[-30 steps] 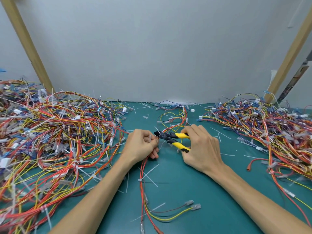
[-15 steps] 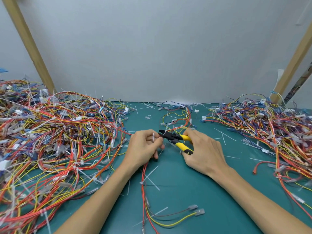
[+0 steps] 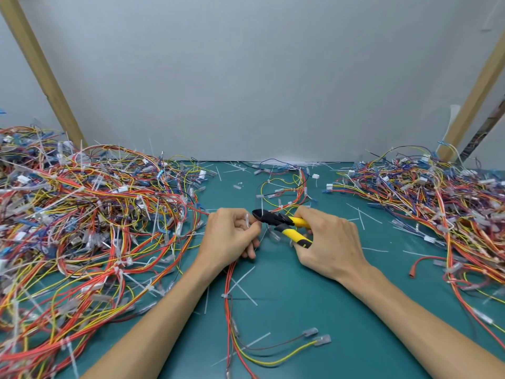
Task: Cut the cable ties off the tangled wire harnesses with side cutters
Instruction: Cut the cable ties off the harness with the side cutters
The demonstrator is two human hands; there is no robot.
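A: Harness [image 3: 229,280], where's it at?
B: In left hand [image 3: 228,239], fingers curled tight round the wires; the rest trails below the wrist. White tie [image 3: 247,222] sticks up by the thumb.
A: Right hand [image 3: 332,248]?
B: Wrapped round cutters [image 3: 276,220], tips just beside left fingertips.
A: Handling?
B: Light, floppy, prob. snags. Tie's thin, stiffish. Hold wires close by it.

My bare left hand [image 3: 229,237] curls around a thin red-wire harness [image 3: 227,285]; my right hand [image 3: 332,248] grips yellow-handled black-headed side cutters [image 3: 284,225]; both forearms converge inward.
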